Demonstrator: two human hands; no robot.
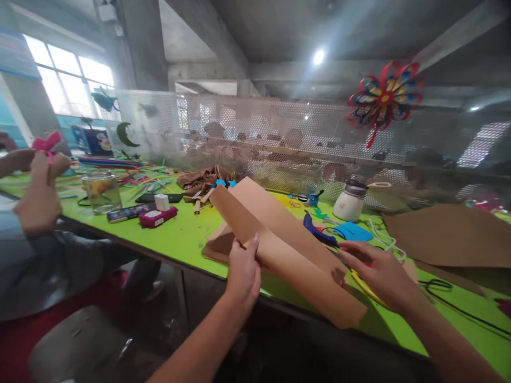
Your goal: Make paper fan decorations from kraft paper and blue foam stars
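Observation:
My left hand (244, 268) grips the near edge of a folded brown paper sheet (291, 260), thumb on top. The sheet slants over the table's front edge, with a crease along its length. My right hand (377, 271) is just right of the sheet, fingers stretched forward and slightly apart. Close to its fingertips lies a curved blue tool handle (318, 232). A curved yellow piece (369, 290) shows beneath the hand; the hand partly covers it, and I cannot tell whether they touch. More brown paper (217, 242) lies under the held sheet.
On the green table (191, 231) are a glass jar (101, 192), a phone (130, 213), a magenta box (158, 216), a white bottle (349, 202), blue paper (354, 231) and large brown sheets (447, 234). A black cable (467, 306) runs right. Another person's hands (46, 170) hold something pink at left.

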